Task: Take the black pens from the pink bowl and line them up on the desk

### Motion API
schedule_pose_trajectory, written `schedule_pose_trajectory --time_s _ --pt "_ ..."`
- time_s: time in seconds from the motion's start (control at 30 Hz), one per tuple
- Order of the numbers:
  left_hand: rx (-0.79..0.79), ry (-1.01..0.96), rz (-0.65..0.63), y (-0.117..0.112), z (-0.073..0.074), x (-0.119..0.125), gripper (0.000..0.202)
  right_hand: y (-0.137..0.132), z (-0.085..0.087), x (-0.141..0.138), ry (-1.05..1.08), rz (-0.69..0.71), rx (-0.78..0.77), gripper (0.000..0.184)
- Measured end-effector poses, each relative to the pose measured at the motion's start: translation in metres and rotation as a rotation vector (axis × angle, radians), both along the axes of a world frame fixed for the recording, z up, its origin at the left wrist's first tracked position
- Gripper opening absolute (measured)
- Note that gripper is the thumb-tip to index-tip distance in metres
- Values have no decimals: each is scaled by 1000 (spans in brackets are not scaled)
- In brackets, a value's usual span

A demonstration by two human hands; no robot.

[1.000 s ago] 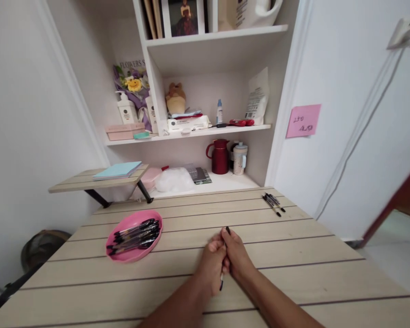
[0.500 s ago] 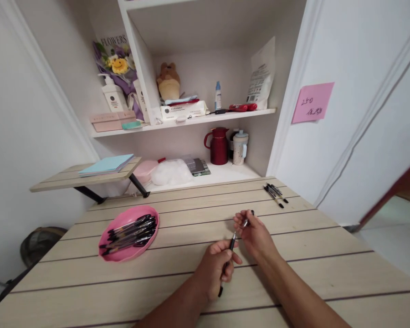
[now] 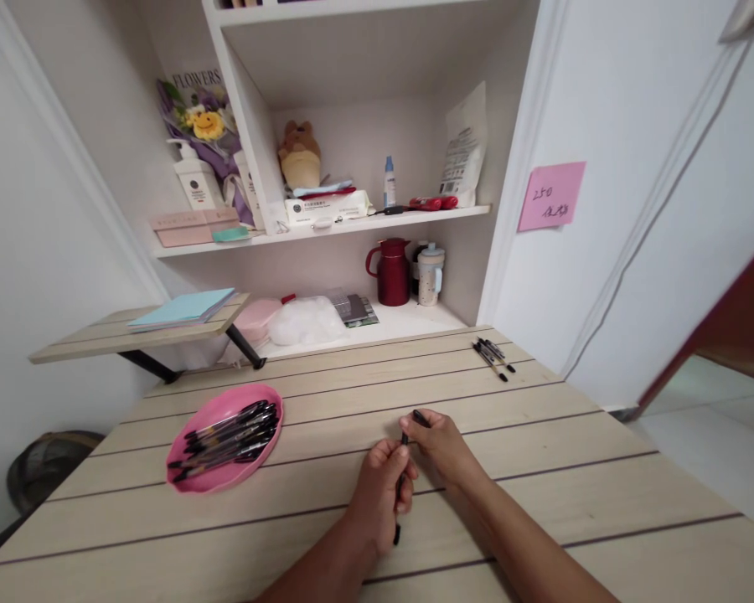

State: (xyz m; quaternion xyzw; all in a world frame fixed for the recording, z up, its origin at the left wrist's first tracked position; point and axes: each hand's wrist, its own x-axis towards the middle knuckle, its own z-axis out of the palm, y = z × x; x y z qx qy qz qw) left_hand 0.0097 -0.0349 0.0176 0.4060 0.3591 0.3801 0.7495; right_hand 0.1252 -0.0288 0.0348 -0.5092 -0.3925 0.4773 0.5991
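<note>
My left hand (image 3: 382,486) is closed around a black pen (image 3: 397,533), which slants up through the fingers with its lower end poking out below the palm. My right hand (image 3: 438,444) pinches at the upper end of this pen, thumb and fingertips close together. A short dark piece that looks like a pen cap (image 3: 420,417) sticks out between the right fingers; most of it is hidden. The two hands meet over the middle of the table. To their left, a pink bowl (image 3: 224,483) holds many black pens (image 3: 232,440).
Several pens (image 3: 491,358) lie together at the table's back right. A small raised shelf (image 3: 100,335) carries blue paper (image 3: 185,308) at the left. Behind the wooden table (image 3: 327,394) are white shelves with a red jug (image 3: 393,272) and a cup (image 3: 431,275).
My right hand has moved down and left to the pen in my left hand and closed at its tip, which was bare before. The view has shifted slightly.
</note>
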Motion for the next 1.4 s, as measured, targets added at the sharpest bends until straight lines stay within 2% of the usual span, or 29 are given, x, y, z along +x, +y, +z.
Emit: schedule_pose_trajectory --time_s 0.17,0.33,0.5,0.67,0.83,0.97,1.13,1.23,1.4 --pt "-24 -84 -79 1 0 -1 33 -1 0 0 222 152 -62 33" --pt "3 -109 -77 1 -1 -3 30 -2 0 2 187 143 -26 33" --pt "-37 -129 -92 1 -1 -3 30 -2 -1 3 253 242 -41 33" --pt "-33 -130 -111 -1 1 -2 29 -2 -4 1 216 210 -22 33" --pt "-47 -138 -123 -1 3 -2 28 -3 1 0 337 227 -27 34" --pt "-56 -139 -119 -1 2 -2 27 -4 2 0 282 188 -42 33" --pt "-65 -155 -134 1 1 -3 27 -4 0 1 328 236 -5 31" --pt "-63 -170 -141 2 0 -3 28 -3 -3 1 374 209 -11 32" --pt "-95 -173 -149 2 0 -4 28 -3 -5 1 295 275 -31 29"
